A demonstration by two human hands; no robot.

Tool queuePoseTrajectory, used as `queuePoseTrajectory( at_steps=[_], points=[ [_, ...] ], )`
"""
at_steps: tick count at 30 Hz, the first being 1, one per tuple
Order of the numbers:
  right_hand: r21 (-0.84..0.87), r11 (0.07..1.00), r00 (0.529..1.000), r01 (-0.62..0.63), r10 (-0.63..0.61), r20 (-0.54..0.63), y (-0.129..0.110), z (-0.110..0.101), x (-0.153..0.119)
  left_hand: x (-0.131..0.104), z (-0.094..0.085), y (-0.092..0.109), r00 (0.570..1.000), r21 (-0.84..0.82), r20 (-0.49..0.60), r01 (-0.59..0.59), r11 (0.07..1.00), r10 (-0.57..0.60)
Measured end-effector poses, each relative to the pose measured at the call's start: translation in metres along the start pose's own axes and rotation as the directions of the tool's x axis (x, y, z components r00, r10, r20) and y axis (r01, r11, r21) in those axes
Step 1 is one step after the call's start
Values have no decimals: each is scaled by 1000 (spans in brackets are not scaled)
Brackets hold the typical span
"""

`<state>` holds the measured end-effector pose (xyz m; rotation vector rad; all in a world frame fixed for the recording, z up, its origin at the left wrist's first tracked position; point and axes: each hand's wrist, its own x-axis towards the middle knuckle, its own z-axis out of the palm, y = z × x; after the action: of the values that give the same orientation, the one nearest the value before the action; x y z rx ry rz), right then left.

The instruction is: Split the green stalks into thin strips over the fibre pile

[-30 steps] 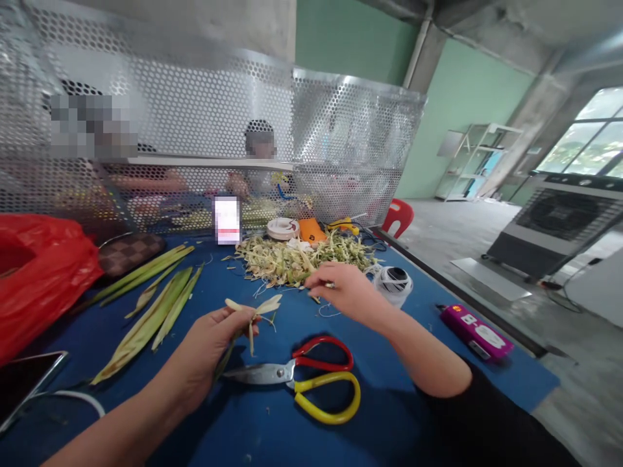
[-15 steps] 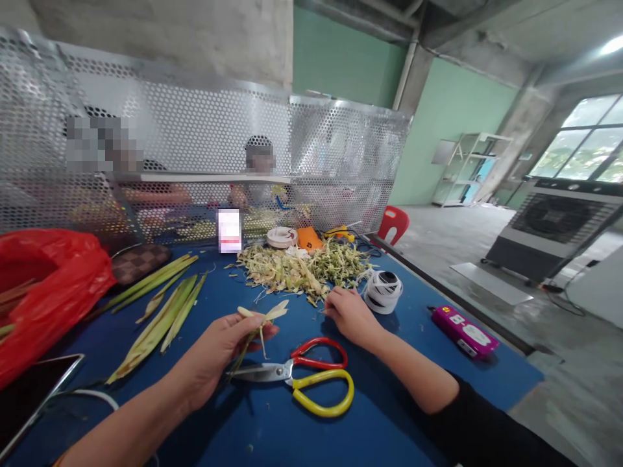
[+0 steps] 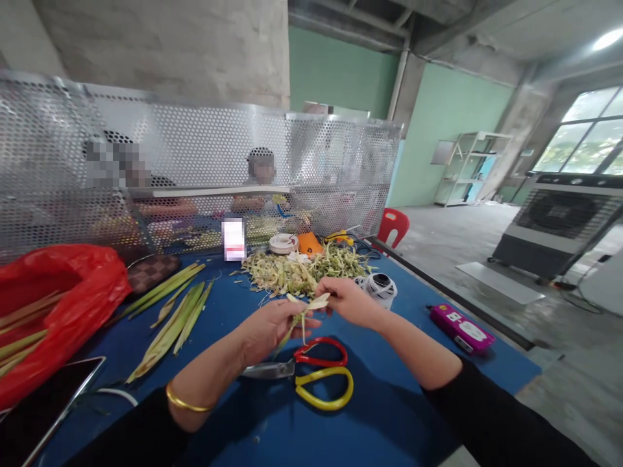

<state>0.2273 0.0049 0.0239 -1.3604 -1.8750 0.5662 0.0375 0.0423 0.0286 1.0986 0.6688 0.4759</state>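
Between thumb and fingers, my left hand (image 3: 272,325) pinches a small bundle of pale husk strips (image 3: 302,311), with green ends hanging below. My right hand (image 3: 348,301) is closed at the right tip of that bundle; whether thread is in its fingers is too small to tell. Scissors (image 3: 287,370) with one red and one yellow handle lie beneath the hands, blades pointing left and partly under my left hand. A white thread spool (image 3: 381,289) stands just beyond my right wrist. Behind the hands spreads a heap of husk scraps (image 3: 292,272).
Long green husks (image 3: 170,324) and a red plastic bag (image 3: 63,311) are on the left, near a dark tablet (image 3: 53,402). A purple box (image 3: 461,329) lies right. At the back stand a phone (image 3: 233,239), a tape roll (image 3: 283,244) and a perforated metal screen (image 3: 214,149), with people behind it.
My left hand has moved right with the husk bundle. My right hand has come off the table near the spool to the bundle's tip. The view has shifted slightly.
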Motion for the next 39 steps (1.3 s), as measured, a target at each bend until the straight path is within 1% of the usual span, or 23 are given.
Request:
queuePoseTrajectory(
  at_steps=[2, 6, 8, 9, 11, 13, 14, 15, 17, 19, 22, 24, 25, 27, 28, 29, 30, 31, 32, 33, 34, 36, 39],
  points=[
    [-34, 999, 1000, 14, -15, -27, -1, 4, 2, 5, 2, -4, 1000, -5, 2, 22, 1000, -22],
    [-158, 987, 996, 4, -17, -86, 3, 5, -2, 4, -4, -7, 988, -33, -156, -8, 999, 2],
    [-239, 971, 987, -25, -13, -158, 7, -1, -9, 1, -9, -7, 981, -54, -191, -37, 998, 26],
    [-297, 953, 975, -61, -6, -221, 10, -5, -13, -1, -12, -7, 980, -65, -196, -52, 997, 38],
    [-461, 857, 930, -228, 52, -364, 17, -16, -21, -3, -18, -6, 975, -93, -216, -78, 993, 56],
    [-653, 571, 853, -497, 180, -491, 25, -30, -29, -3, -22, -6, 964, -134, -261, -94, 987, 56],
    [-671, 497, 829, -551, 231, -510, 29, -37, -32, -3, -24, -5, 958, -152, -284, -99, 983, 52],
    [-680, 453, 816, -576, 272, -510, 33, -44, -35, -2, -25, -4, 951, -170, -307, -102, 980, 46],
    [-697, 451, 830, -557, 320, -457, 38, -57, -40, -1, -28, -2, 936, -199, -351, -109, 974, 33],
    [-729, 488, 875, -480, 327, -357, 42, -68, -43, 0, -32, 1, 925, -229, -380, -114, 967, 20],
    [-749, 589, 947, -302, 278, -163, 44, -84, -45, -3, -39, 7, 913, -259, -408, -127, 958, 11],
    [-741, 634, 968, -220, 234, -87, 42, -90, -47, -6, -44, 12, 900, -256, -436, -126, 958, 2],
    [-741, 640, 973, -205, 216, -83, 40, -90, -48, -8, -47, 14, 891, -253, -454, -120, 960, -9],
    [-735, 645, 978, -206, 150, -143, 29, -79, -53, -11, -52, 19, 888, -244, -460, -97, 965, -27],
    [-731, 651, 978, -205, 103, -183, 21, -69, -56, -12, -55, 21, 890, -238, -454, -89, 967, -30],
    [-700, 694, 971, -170, -4, -240, 11, -54, -61, -13, -57, 23, 895, -230, -446, -85, 969, -27],
    [-661, 743, 970, -107, -69, -234, 1, -37, -65, -14, -59, 24, 901, -223, -433, -82, 971, -24],
    [-611, 791, 988, -22, -78, -137, -10, -18, -70, -16, -61, 26, 906, -218, -423, -80, 973, -20],
    [-549, 833, 997, 64, -72, 7, -20, 0, -75, -17, -62, 27, 909, -214, -416, -77, 974, -19],
    [-495, 859, 988, 129, -66, 142, -28, 18, -78, -18, -63, 29, 911, -210, -413, -77, 975, -16],
    [-471, 866, 972, 165, -62, 226, -34, 33, -81, -19, -63, 30, 913, -206, -408, -78, 975, -13],
    [-502, 853, 966, 143, -10, 258, -39, 52, -80, -22, -63, 32, 916, -206, -400, -76, 976, -13],
    [-565, 807, 949, 171, 20, 315, -37, 57, -68, -23, -63, 33, 919, -224, -394, -72, 972, -23]
  ],
)
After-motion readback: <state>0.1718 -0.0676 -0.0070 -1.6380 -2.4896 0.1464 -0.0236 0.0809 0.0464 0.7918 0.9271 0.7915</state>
